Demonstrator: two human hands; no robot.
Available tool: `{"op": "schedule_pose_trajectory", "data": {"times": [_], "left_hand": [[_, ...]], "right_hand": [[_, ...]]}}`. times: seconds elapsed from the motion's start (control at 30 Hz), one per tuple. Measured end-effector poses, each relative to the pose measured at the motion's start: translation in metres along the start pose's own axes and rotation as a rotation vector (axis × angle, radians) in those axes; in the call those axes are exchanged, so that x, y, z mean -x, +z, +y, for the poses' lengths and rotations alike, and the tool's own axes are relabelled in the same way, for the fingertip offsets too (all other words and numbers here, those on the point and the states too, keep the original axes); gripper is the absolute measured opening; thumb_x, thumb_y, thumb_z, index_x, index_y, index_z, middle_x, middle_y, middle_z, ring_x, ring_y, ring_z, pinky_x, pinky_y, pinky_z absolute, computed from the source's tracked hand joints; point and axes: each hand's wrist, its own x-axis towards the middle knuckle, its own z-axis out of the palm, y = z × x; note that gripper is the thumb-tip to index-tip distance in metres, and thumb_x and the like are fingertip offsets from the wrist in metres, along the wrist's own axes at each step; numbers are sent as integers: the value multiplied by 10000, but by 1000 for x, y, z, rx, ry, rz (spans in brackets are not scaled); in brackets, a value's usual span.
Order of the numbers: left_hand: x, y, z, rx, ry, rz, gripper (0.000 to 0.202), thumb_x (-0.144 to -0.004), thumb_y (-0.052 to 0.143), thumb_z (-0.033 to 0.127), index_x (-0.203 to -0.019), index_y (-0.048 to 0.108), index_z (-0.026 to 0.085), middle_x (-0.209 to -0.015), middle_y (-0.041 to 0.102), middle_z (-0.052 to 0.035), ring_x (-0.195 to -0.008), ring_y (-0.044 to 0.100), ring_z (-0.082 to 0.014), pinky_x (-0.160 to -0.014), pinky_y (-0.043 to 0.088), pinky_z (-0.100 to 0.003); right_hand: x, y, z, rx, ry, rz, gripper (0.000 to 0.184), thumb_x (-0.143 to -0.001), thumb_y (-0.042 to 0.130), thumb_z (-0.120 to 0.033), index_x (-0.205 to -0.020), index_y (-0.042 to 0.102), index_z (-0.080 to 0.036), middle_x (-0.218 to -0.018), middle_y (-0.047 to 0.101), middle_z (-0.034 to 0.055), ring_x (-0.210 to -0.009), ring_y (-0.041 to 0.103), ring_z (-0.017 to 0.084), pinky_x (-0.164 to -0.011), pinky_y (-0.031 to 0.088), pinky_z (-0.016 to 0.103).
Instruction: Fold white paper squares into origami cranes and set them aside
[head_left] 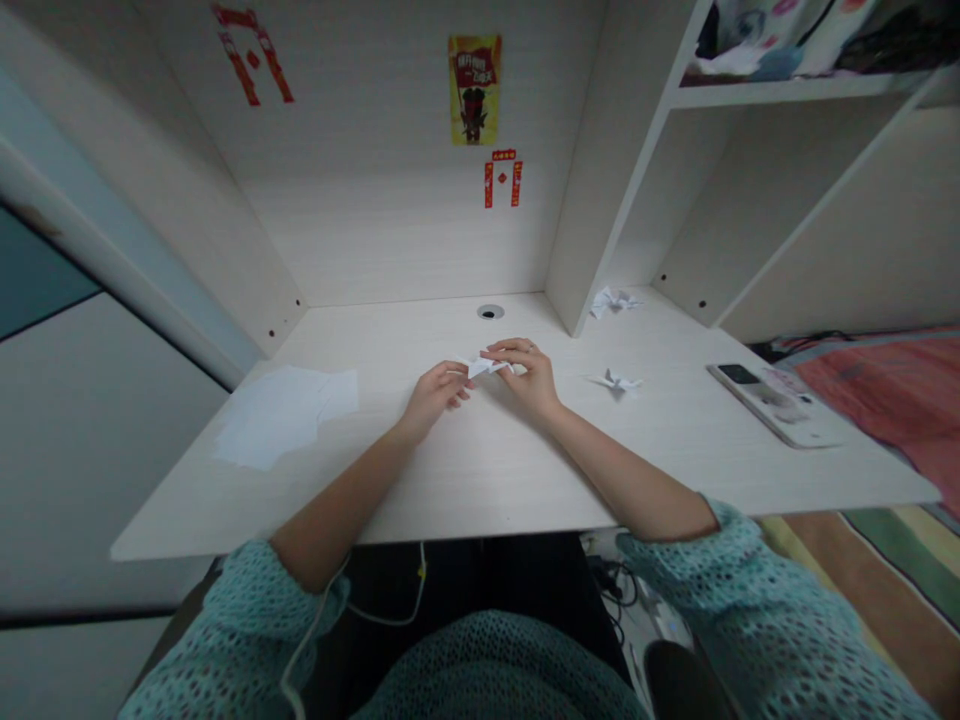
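Both hands meet above the middle of the bench, a folded paper held between them. I see the left hand pinching 1 end in its fingertips and the right hand gripping the other, fingers drawn narrow. That paper looks well along, its creases mostly made, but it isn't set down yet. 1 piece lies apparently finished to the right; more folds sit by the divider, too small to count. The sheets at left lie flat, unworked.
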Motion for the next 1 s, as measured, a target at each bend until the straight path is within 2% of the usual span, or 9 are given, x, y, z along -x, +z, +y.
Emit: {"op": "schedule_pose_trajectory", "data": {"times": [0.13, 0.3, 0.47, 0.63, 0.77, 1.0], "left_hand": [[2, 3, 0, -28, 45, 11, 386, -630, 723, 354, -920, 514, 209, -882, 657, -18, -719, 607, -117, -593, 421, -202], [2, 6, -2, 2, 79, 61, 332, -654, 701, 348, -891, 524, 199, -794, 662, -4, -701, 624, -124, -617, 431, -216], [2, 7, -3, 18, 97, 97, 288, -663, 690, 352, -862, 563, 186, -760, 665, -5, -671, 627, -123, -621, 430, -223], [3, 9, -5, 32, 142, 86, 301, -629, 719, 338, -835, 573, 174, -734, 664, -8, -670, 620, -127, -673, 457, -255], [3, 10, -5, 57, 167, 56, 288, -632, 715, 334, -823, 576, 169, -744, 666, -14, -711, 626, -138, -737, 480, -294], [4, 11, -2, 27, 168, 79, 286, -610, 736, 308, -810, 580, 176, -780, 675, -16, -741, 630, -139, -761, 488, -295]], "right_hand": [[1, 3, -2, -55, 36, -9, 155, -787, 603, -312, -894, 711, -282, -898, 666, 44, -890, 567, 195, -815, 425, 366], [4, 6, -4, -63, 47, -59, 157, -792, 592, -325, -888, 710, -288, -914, 673, 42, -898, 569, 198, -803, 428, 369], [6, 9, -4, -95, 38, -73, 167, -766, 606, -252, -894, 708, -280, -918, 671, 46, -891, 571, 200, -824, 422, 382], [8, 9, -6, -85, 35, -113, 287, -752, 564, -164, -983, 685, -284, -962, 647, 41, -943, 549, 205, -856, 405, 390], [9, 9, -8, -91, -1, -145, 377, -739, 531, -126, -1060, 651, -284, -984, 620, 44, -928, 537, 202, -782, 425, 356], [10, 8, -7, 15, -38, -173, 278, -775, 480, -144, -972, 653, -238, -876, 619, 47, -875, 530, 206, -800, 398, 348]]}}
